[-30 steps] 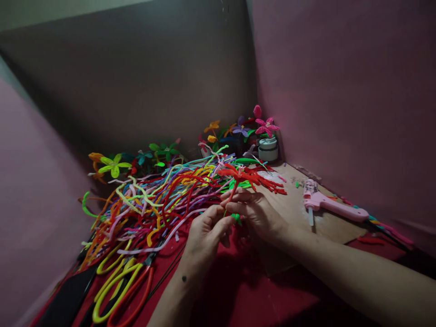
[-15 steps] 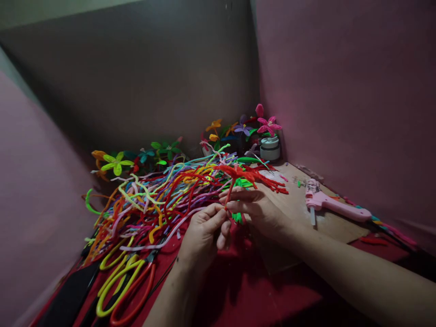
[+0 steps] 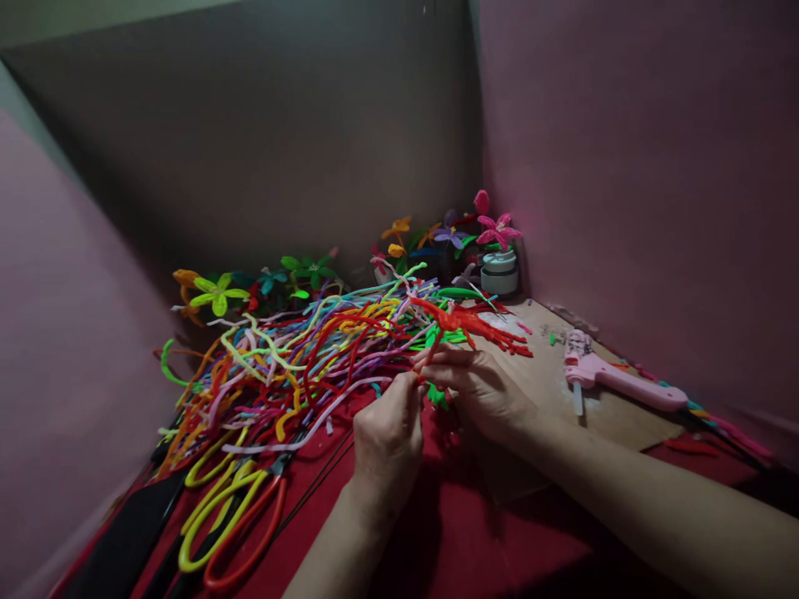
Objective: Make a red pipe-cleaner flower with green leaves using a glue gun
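Observation:
My left hand (image 3: 388, 437) is closed in a pinch, its thumb and fingertips at the lower end of a red pipe cleaner (image 3: 433, 347). Close beside it, my right hand (image 3: 483, 391) has its fingers closed on the same pipe cleaner. From the grip it rises toward red pipe cleaners (image 3: 480, 323) behind the hands; whether it joins them I cannot tell. Partly hidden by the right hand are green pipe cleaners (image 3: 438, 398). A large heap of mixed pipe cleaners (image 3: 325, 345) spreads to the left of both hands.
Yellow-handled scissors (image 3: 191, 561) and red-handled scissors (image 3: 237, 578) lie at the front left. On the right, a pink glue gun (image 3: 630, 387) rests on a brown board (image 3: 617, 428). Fuzzy flowers (image 3: 498, 230) and a pale round container (image 3: 499, 274) stand along the back wall.
My left hand has turned over, so its back now faces me and its fingers are curled in tighter. The right hand stays at the red pipe cleaner. The whole view has shifted slightly.

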Available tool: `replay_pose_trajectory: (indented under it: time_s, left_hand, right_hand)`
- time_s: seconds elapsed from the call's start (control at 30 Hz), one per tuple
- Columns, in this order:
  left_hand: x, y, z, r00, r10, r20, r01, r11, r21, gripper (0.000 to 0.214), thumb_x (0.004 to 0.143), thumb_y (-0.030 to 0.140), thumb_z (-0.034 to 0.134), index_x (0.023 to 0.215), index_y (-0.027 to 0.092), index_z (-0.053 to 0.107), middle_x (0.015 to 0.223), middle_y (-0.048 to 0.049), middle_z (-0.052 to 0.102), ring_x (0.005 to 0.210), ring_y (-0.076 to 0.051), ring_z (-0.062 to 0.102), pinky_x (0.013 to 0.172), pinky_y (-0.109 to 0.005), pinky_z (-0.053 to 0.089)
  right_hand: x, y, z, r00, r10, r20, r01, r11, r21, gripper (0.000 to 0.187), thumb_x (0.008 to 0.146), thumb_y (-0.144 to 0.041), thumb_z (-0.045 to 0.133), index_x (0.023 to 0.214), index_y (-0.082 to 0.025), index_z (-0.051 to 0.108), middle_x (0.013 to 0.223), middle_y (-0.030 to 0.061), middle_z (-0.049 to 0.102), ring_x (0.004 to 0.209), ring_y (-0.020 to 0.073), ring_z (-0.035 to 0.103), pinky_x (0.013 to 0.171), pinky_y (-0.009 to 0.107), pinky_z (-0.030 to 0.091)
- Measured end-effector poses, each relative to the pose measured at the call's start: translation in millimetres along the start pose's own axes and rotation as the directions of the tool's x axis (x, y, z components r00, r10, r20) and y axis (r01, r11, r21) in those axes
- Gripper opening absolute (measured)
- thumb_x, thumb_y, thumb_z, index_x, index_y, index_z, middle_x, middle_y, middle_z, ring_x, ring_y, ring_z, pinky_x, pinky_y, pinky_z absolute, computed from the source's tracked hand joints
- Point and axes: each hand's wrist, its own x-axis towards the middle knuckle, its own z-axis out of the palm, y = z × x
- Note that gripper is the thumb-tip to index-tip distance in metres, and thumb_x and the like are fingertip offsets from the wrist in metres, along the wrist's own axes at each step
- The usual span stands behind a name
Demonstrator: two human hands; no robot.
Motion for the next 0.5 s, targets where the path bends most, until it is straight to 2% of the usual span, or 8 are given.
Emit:
replay_pose_trajectory:
  time_s: [0.03, 0.1, 0.2, 0.3, 0.5]
  left_hand:
    - [-1.0, -0.9, 0.1, 1.0, 0.031, 0.001, -0.031, 0.999, 0.023, 0.007, 0.078, 0.022, 0.057, 0.081, 0.021, 0.063, 0.064, 0.0011, 0.058, 0.055, -0.01, 0.052, 0.059, -0.021, 0.04]
    - [-1.6, -1.1, -0.1, 1.0, -0.001, 0.016, 0.001, 1.0, -0.004, 0.01, 0.081, 0.024, 0.053, 0.078, 0.021, 0.062, 0.057, 0.0029, 0.053, 0.049, -0.009, 0.049, 0.055, -0.021, 0.039]
    - [0.7, 2.5, -1.1, 0.979, -0.191, 0.071, 0.201, 0.964, -0.175, 0.017, 0.083, 0.03, 0.05, 0.072, 0.02, 0.057, 0.051, 0.0049, 0.049, 0.041, -0.008, 0.045, 0.045, -0.02, 0.036]
    - [4.4, 6.4, -2.3, 0.928, -0.326, 0.178, 0.37, 0.854, -0.365, 0.015, 0.081, 0.03, 0.053, 0.073, 0.018, 0.056, 0.05, 0.0054, 0.052, 0.034, -0.006, 0.043, 0.037, -0.018, 0.032]
    - [7.3, 5.4, -4.6, 0.848, -0.353, 0.395, 0.529, 0.571, -0.627, 0.015, 0.079, 0.027, 0.059, 0.071, 0.015, 0.055, 0.046, 0.0065, 0.05, 0.028, -0.002, 0.035, 0.033, -0.015, 0.033]
  right_hand:
    - [-0.6, 0.6, 0.2, 1.0, 0.004, 0.002, -0.004, 1.0, -0.023, 0.008, 0.063, -0.025, 0.073, 0.065, -0.019, 0.068, 0.069, -0.0015, 0.062, 0.072, 0.0138, 0.055, 0.077, 0.032, 0.041]
    - [-1.2, 1.6, -0.2, 1.0, 0.021, 0.017, -0.02, 0.998, -0.056, 0.006, 0.066, -0.024, 0.071, 0.066, -0.019, 0.068, 0.069, -0.0018, 0.062, 0.07, 0.0131, 0.054, 0.076, 0.031, 0.041]
    - [-0.3, 2.7, -1.9, 0.998, 0.053, 0.047, -0.051, 0.998, -0.035, 0.007, 0.066, -0.025, 0.071, 0.069, -0.02, 0.069, 0.07, -0.0009, 0.063, 0.07, 0.0137, 0.054, 0.075, 0.031, 0.041]
    - [1.4, 2.5, -3.7, 0.997, 0.061, 0.048, -0.061, 0.998, 0.011, 0.011, 0.062, -0.024, 0.075, 0.071, -0.02, 0.071, 0.074, 0.0003, 0.065, 0.074, 0.0148, 0.057, 0.077, 0.032, 0.042]
    - [0.9, -2.3, -3.3, 0.996, 0.087, 0.035, -0.088, 0.996, 0.017, 0.013, 0.06, -0.02, 0.075, 0.072, -0.019, 0.071, 0.077, 0.0009, 0.066, 0.075, 0.0162, 0.058, 0.074, 0.033, 0.045]
